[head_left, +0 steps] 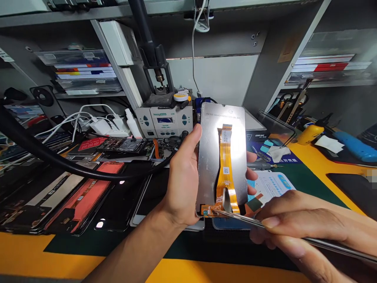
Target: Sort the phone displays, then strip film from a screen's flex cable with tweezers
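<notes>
My left hand is closed round a phone screen, its silver metal back facing me and its fingertips showing past the right edge. An orange flex cable runs down that back and ends in a small circuit strip along the lower edge. My right hand pinches a pair of metal tweezers. Their tips reach the circuit strip at the screen's lower left; whether they grip it I cannot tell. Beneath the screen, partly hidden, are a blue-edged phone or panel and a white and blue card.
Several phones and screens, one with a red back, line the left of the green mat. A thick black hose arcs across them. Behind stands a soldering station. Yellow and blue tools lie at right.
</notes>
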The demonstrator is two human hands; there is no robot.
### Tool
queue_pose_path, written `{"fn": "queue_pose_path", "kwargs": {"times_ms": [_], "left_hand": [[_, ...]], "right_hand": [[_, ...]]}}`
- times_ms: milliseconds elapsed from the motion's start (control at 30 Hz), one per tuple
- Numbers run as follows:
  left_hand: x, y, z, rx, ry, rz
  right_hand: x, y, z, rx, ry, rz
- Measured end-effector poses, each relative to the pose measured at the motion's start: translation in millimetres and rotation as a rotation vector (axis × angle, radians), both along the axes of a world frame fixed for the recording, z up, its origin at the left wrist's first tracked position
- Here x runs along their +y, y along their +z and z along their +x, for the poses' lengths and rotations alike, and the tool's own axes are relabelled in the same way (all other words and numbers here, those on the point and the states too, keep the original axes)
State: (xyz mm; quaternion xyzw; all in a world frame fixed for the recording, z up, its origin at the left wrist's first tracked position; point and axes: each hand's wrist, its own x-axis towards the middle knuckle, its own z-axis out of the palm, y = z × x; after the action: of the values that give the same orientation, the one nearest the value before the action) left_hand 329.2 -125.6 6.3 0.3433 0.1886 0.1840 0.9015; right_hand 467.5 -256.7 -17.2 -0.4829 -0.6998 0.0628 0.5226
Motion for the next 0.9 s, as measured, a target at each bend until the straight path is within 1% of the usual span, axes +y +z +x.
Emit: {"fn": "queue_pose_path", "kwargs": {"times_ms": [67,167,300,433,533,700,800,900], "left_hand": [[-0.2,0.6,0.1,0.003,-0.001,0.006],[-0.9,1.9,0.1,0.013,-0.007,0.005],[-1.5,2.2,0.0,0.007,0.0,0.007],[-0.2,0.1,-0.6,-0.034,-0.038,0.004],[0.8,-1.1,-1.5,-0.031,-0.049,0.006],[0.3,-1.3,-1.6,-0.008,-0.034,-0.003],[-0.1,-2.0,-1.0,-0.025,-0.042,0.007],[0.2,-3.2,-1.1,-0.046,-0.054,0.014]], "right_hand": [[-1.2,0.2,3.9,-0.018,0.062,-0.02],[-1.1,0.6,5.6,-0.04,0.104,-0.015],[-1.5,-1.0,4.9,-0.031,0.1,-0.016],[-4.1,-3.6,6.8,-0.02,0.087,-0.011],[-4.7,-3.1,8.2,-0.078,0.096,-0.028],[-2.8,-1.3,8.5,-0.056,0.096,-0.021],[-2.9,-1.5,9.4,-0.081,0.119,-0.035],[-3.6,-1.9,10.0,-0.082,0.111,-0.036]]}}
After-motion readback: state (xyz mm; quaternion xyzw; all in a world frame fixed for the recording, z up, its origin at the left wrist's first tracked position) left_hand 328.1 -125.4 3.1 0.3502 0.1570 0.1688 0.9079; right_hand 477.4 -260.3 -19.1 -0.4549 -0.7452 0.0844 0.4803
